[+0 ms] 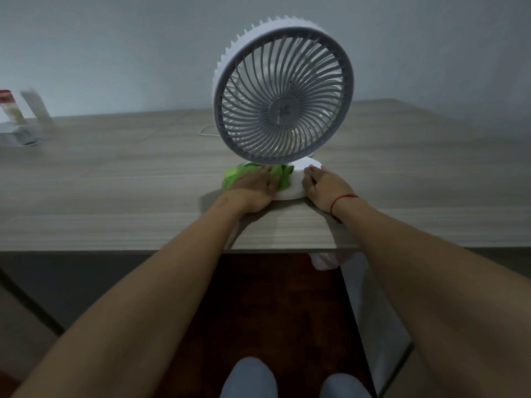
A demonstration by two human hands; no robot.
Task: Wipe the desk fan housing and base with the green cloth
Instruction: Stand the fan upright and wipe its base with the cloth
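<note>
A white desk fan stands on the wooden desk (pixel 115 196), its round grey grille (pixel 283 97) tilted toward me above a round white base (pixel 298 179). A crumpled green cloth (pixel 283 176) lies on the left part of the base. My left hand (pixel 255 188) presses flat on the cloth, fingers pointing toward the fan. My right hand (pixel 321 183) rests on the right edge of the base, fingers curled over its rim; a red string circles that wrist.
A thin white cable (pixel 205 132) trails on the desk behind the fan. At the far left stand a bottle (pixel 10 107) and pale blurred items (pixel 20 135). The desk's front edge runs across below my forearms; dark floor and my knees lie beneath.
</note>
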